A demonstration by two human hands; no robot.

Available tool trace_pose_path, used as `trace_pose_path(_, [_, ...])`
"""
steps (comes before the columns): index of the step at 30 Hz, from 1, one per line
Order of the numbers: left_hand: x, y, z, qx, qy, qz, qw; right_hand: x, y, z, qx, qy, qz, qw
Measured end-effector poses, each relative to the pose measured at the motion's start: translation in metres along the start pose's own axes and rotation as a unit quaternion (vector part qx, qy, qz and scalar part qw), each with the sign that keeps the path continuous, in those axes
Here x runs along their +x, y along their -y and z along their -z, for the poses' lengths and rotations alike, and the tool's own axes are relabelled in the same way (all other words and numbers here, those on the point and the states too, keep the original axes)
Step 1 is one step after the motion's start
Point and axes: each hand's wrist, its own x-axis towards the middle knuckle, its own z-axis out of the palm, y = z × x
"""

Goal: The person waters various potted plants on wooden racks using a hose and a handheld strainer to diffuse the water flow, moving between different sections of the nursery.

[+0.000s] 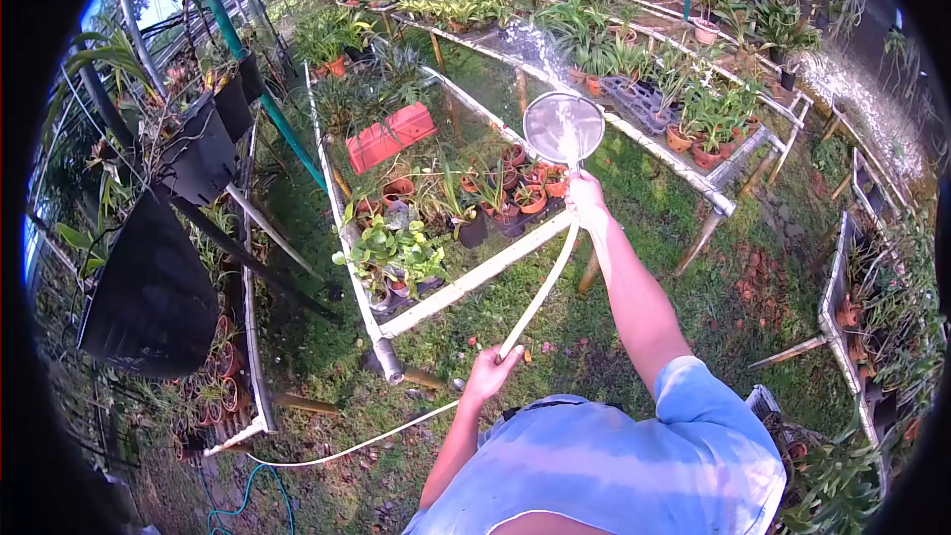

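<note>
My right hand (586,196) is stretched forward, its fingers closed round the end of a pale hose (540,295). Just beyond it is a round mesh strainer (563,129), with water spraying past it toward plants on the far bench. Lower down, near my body, my left hand (492,373) grips the same hose, which trails off to the lower left. Potted plants (530,198) and a red planter (390,138) are on the bench in front of me.
White-edged benches (475,278) with pots stand ahead and at both sides. Black pots (154,287) hang at the left beside a green pole (287,129). A teal hose (245,510) lies on the grass at the lower left.
</note>
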Motion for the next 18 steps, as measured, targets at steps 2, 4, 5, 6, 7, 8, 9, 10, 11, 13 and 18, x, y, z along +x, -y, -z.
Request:
trace_pose_path(2, [-0.003, -0.004, 0.007, -0.007, -0.003, 0.001, 1.0, 0.007, -0.008, 0.0, 0.002, -0.047, 0.004, 0.999])
trace_pose_path(4, [-0.005, -0.005, 0.009, -0.017, -0.001, 0.013, 1.0, 0.0, -0.013, 0.002, 0.024, -0.075, 0.001, 0.997])
trace_pose_path(5, [-0.006, -0.001, 0.008, -0.029, 0.001, 0.026, 0.999, -0.003, -0.015, 0.003, 0.018, -0.071, -0.007, 0.997])
trace_pose_path(6, [-0.004, 0.006, 0.005, -0.041, 0.004, 0.037, 0.998, -0.003, -0.016, 0.005, 0.012, -0.067, -0.013, 0.998])
trace_pose_path(7, [-0.001, 0.014, 0.003, -0.052, 0.006, 0.048, 0.997, -0.003, -0.016, 0.007, 0.007, -0.063, -0.019, 0.998])
trace_pose_path(8, [0.006, 0.029, 0.001, -0.022, 0.03, 0.014, 0.999, -0.004, -0.015, 0.01, 0.004, -0.084, -0.018, 0.996])
trace_pose_path(9, [0.007, 0.023, 0.001, -0.019, 0.035, 0.02, 0.999, -0.003, -0.017, 0.015, 0.006, -0.112, -0.007, 0.994])
trace_pose_path(10, [0.007, 0.014, -0.001, -0.016, 0.039, 0.025, 0.999, -0.001, -0.017, 0.022, 0.008, -0.138, 0.004, 0.99])
trace_pose_path(11, [0.008, 0.008, -0.002, -0.015, 0.042, 0.031, 0.999, 0.0, -0.019, 0.029, 0.008, -0.163, 0.015, 0.986])
trace_pose_path(13, [0.016, 0.006, -0.003, -0.013, 0.056, 0.036, 0.998, -0.003, -0.016, 0.041, -0.009, -0.138, -0.005, 0.99])
trace_pose_path(18, [0.035, -0.004, -0.012, 0.021, 0.057, 0.01, 0.998, 0.005, -0.008, 0.062, 0.015, -0.131, -0.009, 0.991])
